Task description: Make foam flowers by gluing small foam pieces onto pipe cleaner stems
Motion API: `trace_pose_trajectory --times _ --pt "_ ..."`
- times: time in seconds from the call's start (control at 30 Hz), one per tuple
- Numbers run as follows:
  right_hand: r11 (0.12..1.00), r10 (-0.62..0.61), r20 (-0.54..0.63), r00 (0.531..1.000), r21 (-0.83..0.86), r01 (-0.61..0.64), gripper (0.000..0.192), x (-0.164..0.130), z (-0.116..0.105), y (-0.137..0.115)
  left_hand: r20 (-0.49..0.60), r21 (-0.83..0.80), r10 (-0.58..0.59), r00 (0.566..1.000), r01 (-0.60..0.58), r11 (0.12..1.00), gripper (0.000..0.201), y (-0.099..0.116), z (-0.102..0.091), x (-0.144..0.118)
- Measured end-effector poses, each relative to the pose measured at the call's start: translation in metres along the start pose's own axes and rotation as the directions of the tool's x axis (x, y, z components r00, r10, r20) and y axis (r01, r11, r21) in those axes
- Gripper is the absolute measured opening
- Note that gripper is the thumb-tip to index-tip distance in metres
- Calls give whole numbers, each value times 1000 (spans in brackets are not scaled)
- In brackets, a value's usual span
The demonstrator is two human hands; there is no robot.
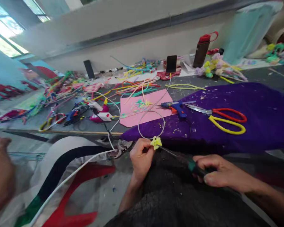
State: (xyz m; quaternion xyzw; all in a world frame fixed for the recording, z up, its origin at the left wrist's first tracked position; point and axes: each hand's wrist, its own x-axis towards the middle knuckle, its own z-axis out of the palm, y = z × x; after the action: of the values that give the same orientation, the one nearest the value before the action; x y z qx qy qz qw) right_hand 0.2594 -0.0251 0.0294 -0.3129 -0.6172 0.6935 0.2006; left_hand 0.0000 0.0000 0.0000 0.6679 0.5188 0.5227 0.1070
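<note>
My left hand pinches a small fuzzy yellow flower, apparently of pipe cleaner, between thumb and fingertips above my lap. My right hand is wrapped round the dark green and black handle of a long, thin metal-tipped tool. Its tip reaches the flower's lower right side; whether it touches or only overlaps in view, I cannot tell. The tool's exact kind is unclear. Beyond my hands, a blue glue gun lies partly on a pink sheet, beside scissors with red and yellow handles.
Purple cloth covers the table's right side. Pipe cleaners and tools clutter the left. A phone trails a white cable looping near my left hand. A bottle stands behind. Another person's arm is at left.
</note>
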Motion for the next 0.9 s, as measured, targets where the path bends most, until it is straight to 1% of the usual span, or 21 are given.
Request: trace_pose_trajectory --times 0.1,0.2,0.27,0.33,0.4,0.5,0.53,0.6,0.7,0.77,0.83,0.9 --pt "1000 -20 23 1000 2 20 30 -1 -2 0 -14 2 -8 1000 8 1000 14 2 2 0" --pt "993 -48 5 999 -105 48 26 -1 -1 -2 3 -35 -58 998 58 998 12 2 3 0" --pt "972 -74 -30 997 -226 65 25 -1 0 -5 33 -94 -125 992 127 987 10 1 3 0" --pt "941 -102 -58 993 -330 77 25 -3 2 -8 73 -190 -226 972 235 953 9 -1 2 1" --pt "913 -118 -63 991 -400 83 24 -5 4 -10 124 -310 -351 928 372 875 10 -4 2 1" --pt "882 -124 -60 990 -463 83 23 -9 5 -11 223 -454 -510 831 552 699 15 -8 2 0" --pt "875 -122 -59 991 -477 79 22 -10 5 -11 252 -478 -538 804 587 653 16 -9 2 -1" --pt "861 -114 -52 992 -503 73 21 -11 6 -11 294 -496 -559 775 624 604 17 -11 3 -2" --pt "829 -106 -50 993 -556 61 21 -8 9 -12 320 -498 -558 766 637 589 18 -11 3 -3" --pt "795 -106 -64 992 -604 46 20 -5 12 -13 330 -483 -556 763 643 595 18 -11 3 -3" --pt "759 -108 -83 991 -650 28 18 -2 15 -13 332 -450 -552 765 642 621 17 -11 2 -2" --pt "734 -115 -104 988 -679 14 15 1 16 -12 317 -407 -542 778 628 663 16 -10 2 -2"
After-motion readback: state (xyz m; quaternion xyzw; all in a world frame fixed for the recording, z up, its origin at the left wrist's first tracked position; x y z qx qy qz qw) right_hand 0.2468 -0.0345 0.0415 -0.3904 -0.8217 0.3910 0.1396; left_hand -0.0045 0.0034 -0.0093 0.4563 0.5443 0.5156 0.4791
